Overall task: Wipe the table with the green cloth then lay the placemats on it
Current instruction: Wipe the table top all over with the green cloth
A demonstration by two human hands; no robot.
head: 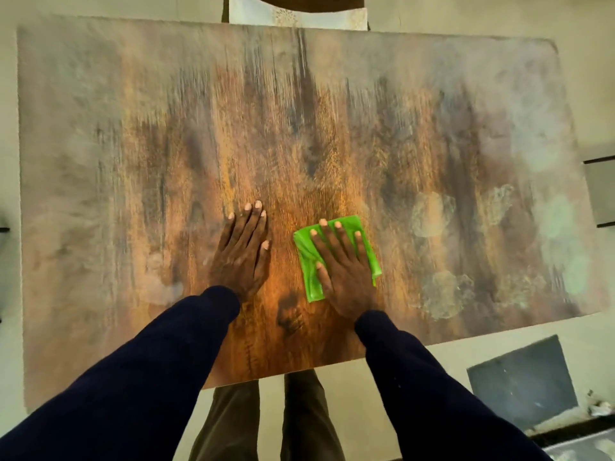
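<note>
A wide wooden table [299, 111] with a brown and grey grain fills the view. On its near middle lies a folded green cloth [309, 257]. My right hand [342, 264] rests flat on top of the cloth, fingers spread, pressing it to the wood. My left hand [244, 251] lies flat and bare on the table just left of the cloth, a short gap between them. Both arms wear dark blue sleeves. No placemats are in view on the table.
A chair with a pale patterned cushion [296, 15] stands at the far edge. A grey chair seat [602, 194] shows at the right edge. A dark slab [522, 380] lies on the floor at the near right. My legs stand below the near edge.
</note>
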